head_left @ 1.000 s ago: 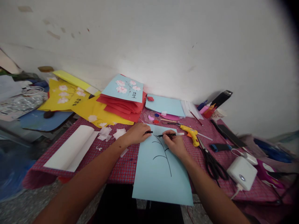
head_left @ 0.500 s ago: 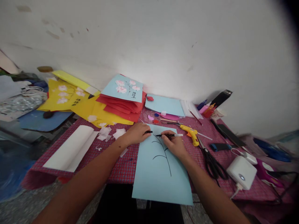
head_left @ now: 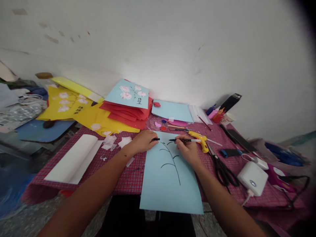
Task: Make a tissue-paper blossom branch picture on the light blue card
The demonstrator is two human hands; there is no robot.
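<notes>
A light blue sheet [head_left: 163, 191] lies in front of me, its near end reaching over the table edge. Thin black lines shaped like a branch with side twigs run down its upper half. My right hand [head_left: 187, 149] grips a black and white pen [head_left: 189, 140], whose tip points left, at or just above the paper by a short curved line. At the sheet's upper left edge, my left hand [head_left: 145, 141] is closed round a small black pen cap [head_left: 155, 139].
A yellow glue gun [head_left: 202, 142], black scissors [head_left: 223, 169] and a white adapter [head_left: 253, 177] lie on the right. White folded paper [head_left: 74, 159] is on the left. Behind are red sheets [head_left: 128, 113], yellow sheets [head_left: 106, 118] and paint bottles [head_left: 218, 116] near the wall.
My right hand and the pen have shifted slightly right, away from the main line. A short curved line now shows near the top of the drawing. My left hand has barely moved.
</notes>
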